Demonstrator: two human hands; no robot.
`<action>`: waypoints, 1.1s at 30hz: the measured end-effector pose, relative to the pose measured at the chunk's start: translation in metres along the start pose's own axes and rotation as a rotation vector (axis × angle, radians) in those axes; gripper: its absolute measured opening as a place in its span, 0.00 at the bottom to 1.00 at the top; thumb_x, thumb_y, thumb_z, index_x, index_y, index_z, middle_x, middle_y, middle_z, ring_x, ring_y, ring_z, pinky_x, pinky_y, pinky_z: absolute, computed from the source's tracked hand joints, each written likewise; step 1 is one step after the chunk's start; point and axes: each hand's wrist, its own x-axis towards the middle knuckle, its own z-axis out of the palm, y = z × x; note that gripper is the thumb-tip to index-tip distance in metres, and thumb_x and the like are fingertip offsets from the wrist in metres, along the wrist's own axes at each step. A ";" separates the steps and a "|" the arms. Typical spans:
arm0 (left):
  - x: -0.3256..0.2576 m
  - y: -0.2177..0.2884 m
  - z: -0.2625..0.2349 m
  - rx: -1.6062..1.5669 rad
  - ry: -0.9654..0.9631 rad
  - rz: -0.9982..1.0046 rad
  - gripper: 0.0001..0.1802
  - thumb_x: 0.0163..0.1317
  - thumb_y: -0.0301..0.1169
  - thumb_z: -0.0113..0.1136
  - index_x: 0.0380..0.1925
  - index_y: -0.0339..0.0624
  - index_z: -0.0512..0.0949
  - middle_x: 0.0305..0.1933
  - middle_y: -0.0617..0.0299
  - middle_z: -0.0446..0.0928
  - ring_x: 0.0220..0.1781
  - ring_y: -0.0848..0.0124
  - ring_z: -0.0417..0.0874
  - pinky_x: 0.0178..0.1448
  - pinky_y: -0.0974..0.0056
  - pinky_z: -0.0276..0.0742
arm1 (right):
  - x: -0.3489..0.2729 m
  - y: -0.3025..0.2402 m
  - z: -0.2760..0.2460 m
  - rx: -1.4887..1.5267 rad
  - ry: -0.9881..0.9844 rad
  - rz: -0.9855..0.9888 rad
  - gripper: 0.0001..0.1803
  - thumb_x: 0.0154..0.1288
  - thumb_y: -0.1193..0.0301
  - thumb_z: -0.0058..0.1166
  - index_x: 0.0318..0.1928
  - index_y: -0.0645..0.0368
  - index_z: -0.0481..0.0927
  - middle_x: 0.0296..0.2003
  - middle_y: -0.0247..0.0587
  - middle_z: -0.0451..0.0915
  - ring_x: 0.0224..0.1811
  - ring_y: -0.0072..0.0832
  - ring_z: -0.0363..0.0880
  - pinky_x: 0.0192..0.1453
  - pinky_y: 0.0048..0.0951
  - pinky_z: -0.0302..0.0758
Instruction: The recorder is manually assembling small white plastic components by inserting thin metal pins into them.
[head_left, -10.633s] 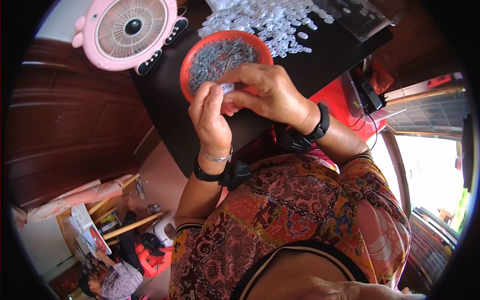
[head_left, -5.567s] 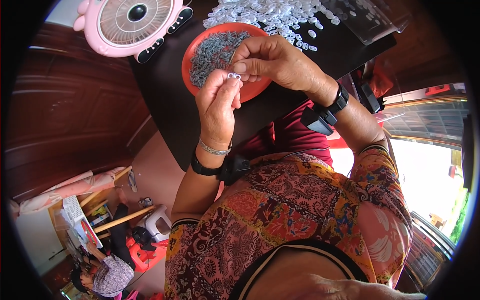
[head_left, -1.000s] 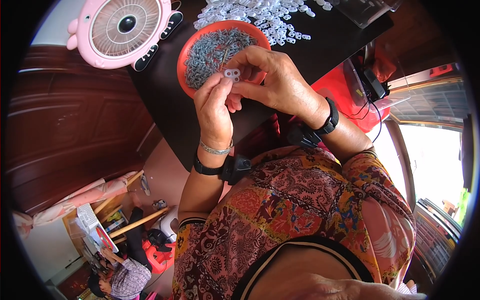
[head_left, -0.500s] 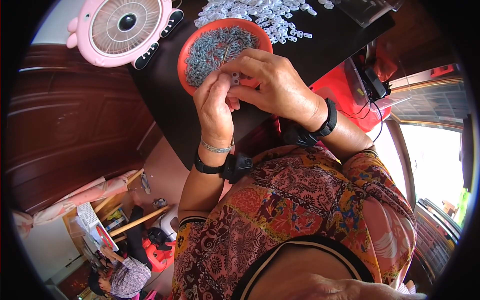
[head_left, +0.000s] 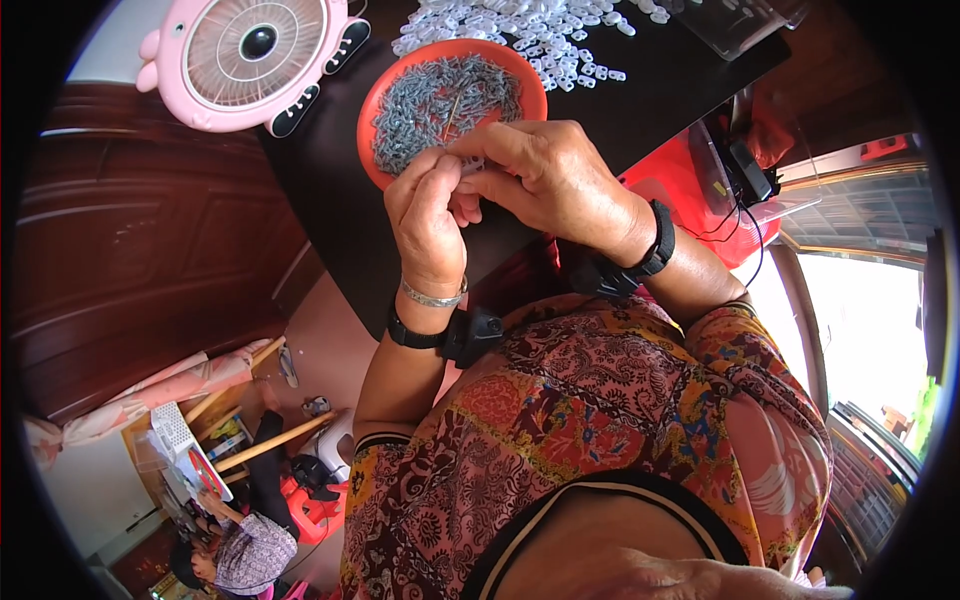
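Close together at the near rim of an orange-red bowl point(head_left: 536, 100), my two hands meet fingertip to fingertip. Pinched between the fingers of my left hand point(head_left: 430, 212) is a small white plastic piece point(head_left: 473, 164), mostly covered by fingers. My right hand point(head_left: 565, 185) has its thumb and forefinger closed at the same piece; whether a screw is also held there is hidden. Many small grey screws point(head_left: 410, 110) fill the bowl, and a thin yellowish stick point(head_left: 453, 115) lies among them.
Loose white two-holed plastic pieces point(head_left: 555, 45) are heaped behind the bowl on the dark table point(head_left: 330, 190). A pink fan point(head_left: 258, 60) stands at the left, and a clear plastic box point(head_left: 735, 25) at the far right. Another person point(head_left: 255, 550) sits at lower left.
My right hand's knuckles and forefinger have come down a little toward my left fingertips, covering more of the white piece. My left hand stays almost in place.
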 end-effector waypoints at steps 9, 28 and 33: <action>-0.003 0.004 0.004 0.036 0.017 0.026 0.14 0.65 0.30 0.45 0.23 0.35 0.74 0.14 0.69 0.66 0.14 0.82 0.63 0.19 0.74 0.54 | -0.004 -0.003 0.009 -0.066 0.083 -0.035 0.13 0.49 0.75 0.63 0.38 0.59 0.79 0.24 0.41 0.78 0.26 0.40 0.80 0.29 0.33 0.77; -0.001 0.003 0.003 -0.024 -0.061 0.073 0.12 0.63 0.31 0.47 0.22 0.38 0.70 0.16 0.68 0.65 0.18 0.80 0.65 0.23 0.73 0.57 | 0.000 0.000 -0.007 0.256 0.005 0.120 0.13 0.53 0.73 0.67 0.39 0.61 0.80 0.29 0.36 0.81 0.32 0.21 0.82 0.35 0.21 0.77; -0.001 0.004 0.006 0.008 0.035 0.091 0.12 0.64 0.32 0.47 0.26 0.37 0.73 0.18 0.68 0.67 0.19 0.81 0.65 0.24 0.75 0.57 | -0.005 -0.002 -0.006 0.328 -0.005 0.224 0.10 0.56 0.71 0.65 0.36 0.63 0.79 0.26 0.34 0.81 0.31 0.18 0.80 0.35 0.20 0.76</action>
